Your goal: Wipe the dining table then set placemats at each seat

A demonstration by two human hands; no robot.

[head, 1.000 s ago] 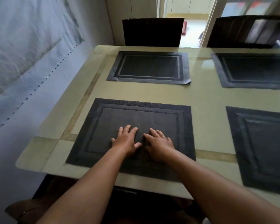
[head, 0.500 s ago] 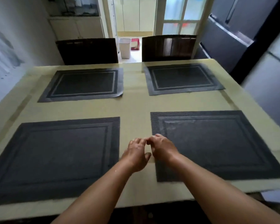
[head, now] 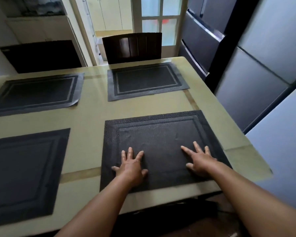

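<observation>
Several dark woven placemats lie on the pale green dining table [head: 91, 124]. The near right placemat [head: 159, 134] is under both my hands. My left hand [head: 131, 165] rests flat on its left part, fingers spread. My right hand [head: 201, 159] presses flat on its right part, fingers spread too. Neither hand grips anything. The near left placemat [head: 22, 170] lies at the left edge of view. The far left placemat [head: 36, 92] and the far right placemat [head: 145, 80] sit in front of the far seats.
Two dark chairs stand at the far side, one [head: 132, 47] behind the far right mat and one [head: 39, 55] at the left. Grey refrigerators [head: 256, 69] stand close along the table's right side. A glazed door [head: 157, 21] is behind.
My view swung right from the near left placemat to the near right one. My hands left the first mat, crossed the gap together, and now lie spread apart on the right mat.
</observation>
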